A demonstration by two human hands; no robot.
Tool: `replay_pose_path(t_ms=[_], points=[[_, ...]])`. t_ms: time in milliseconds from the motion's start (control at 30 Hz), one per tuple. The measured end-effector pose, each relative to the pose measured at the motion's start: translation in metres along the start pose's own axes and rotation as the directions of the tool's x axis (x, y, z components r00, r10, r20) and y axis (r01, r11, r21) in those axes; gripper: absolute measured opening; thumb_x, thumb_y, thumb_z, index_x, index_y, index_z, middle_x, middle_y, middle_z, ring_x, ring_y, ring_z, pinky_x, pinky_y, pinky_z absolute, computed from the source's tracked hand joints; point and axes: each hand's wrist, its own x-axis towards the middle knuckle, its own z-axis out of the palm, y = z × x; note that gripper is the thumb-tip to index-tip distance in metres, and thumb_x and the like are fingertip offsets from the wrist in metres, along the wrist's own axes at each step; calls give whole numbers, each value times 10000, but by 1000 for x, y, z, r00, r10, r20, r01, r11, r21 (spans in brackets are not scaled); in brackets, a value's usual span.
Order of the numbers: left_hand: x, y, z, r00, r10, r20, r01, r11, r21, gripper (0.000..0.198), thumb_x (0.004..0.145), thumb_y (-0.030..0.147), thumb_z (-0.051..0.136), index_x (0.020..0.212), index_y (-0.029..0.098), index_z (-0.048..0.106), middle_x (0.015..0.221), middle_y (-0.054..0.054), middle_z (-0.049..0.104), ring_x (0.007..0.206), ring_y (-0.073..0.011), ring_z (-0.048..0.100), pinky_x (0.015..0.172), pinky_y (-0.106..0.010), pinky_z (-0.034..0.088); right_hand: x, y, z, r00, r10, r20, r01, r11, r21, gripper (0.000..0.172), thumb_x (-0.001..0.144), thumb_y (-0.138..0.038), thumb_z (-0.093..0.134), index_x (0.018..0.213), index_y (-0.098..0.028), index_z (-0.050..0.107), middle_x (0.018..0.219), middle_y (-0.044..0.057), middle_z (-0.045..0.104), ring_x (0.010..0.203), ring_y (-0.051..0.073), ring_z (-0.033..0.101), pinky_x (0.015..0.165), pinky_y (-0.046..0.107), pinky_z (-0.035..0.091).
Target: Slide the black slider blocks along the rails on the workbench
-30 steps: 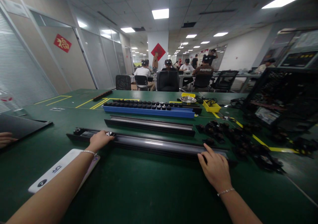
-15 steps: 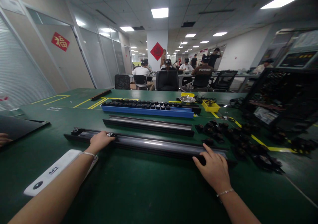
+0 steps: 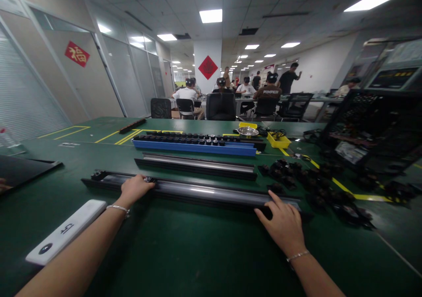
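Across the bench in front of me lies a long black channel rail [image 3: 204, 191] with a shiny grey inner floor. My left hand [image 3: 136, 189] is closed on a small black block [image 3: 150, 180] inside the channel, left of its middle; the fingers hide part of the block. Another small black block [image 3: 98, 174] sits at the rail's left end. My right hand [image 3: 285, 222] straddles the rail near its right end, thumb at the near wall and index finger at the far one. Behind lies a second, shorter black channel rail [image 3: 198, 167].
A blue rail [image 3: 194, 146] carries a row of black parts. Loose black parts [image 3: 306, 180] lie at right beside a yellow bin [image 3: 278, 140] and a metal bowl [image 3: 248, 131]. A white box-shaped device [image 3: 67, 231] rests near my left forearm. Another person's hand [image 3: 4, 185] shows far left.
My left hand has slid a little to the right along the channel with the small block. My right hand keeps its place on the rail. The view has shifted slightly.
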Motion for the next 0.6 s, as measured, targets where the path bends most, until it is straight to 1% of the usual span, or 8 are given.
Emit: replay_pose_path(t_ms=[167,500,600], points=[[-4,4,-1,1000,-1,-5,1,1000,6,565,637,584,516,997,168,648,966,-156,688,957,-342,610,716,-362,438,0,-2,-2,1000,5,17,-6,1000,1,406,811,-554,415,850,-206,621,1340,87,485,1127,259,498,979,474,294],[-10,11,1,1000,-1,-22,1,1000,6,556,652,562,509,1022,169,639,969,-158,687,957,-339,610,726,-366,439,-1,0,0,1000,-1,15,1,1000,0,418,808,-571,411,838,-208,615,1340,85,485,1116,259,501,972,469,297],[-12,13,2,1000,6,-28,-6,1000,7,541,654,564,506,1002,174,645,966,-159,687,960,-344,608,734,-370,437,-1,1,2,1000,-5,7,5,1000,-5,412,809,-567,411,838,-208,613,1343,85,481,1117,256,501,971,467,297]])
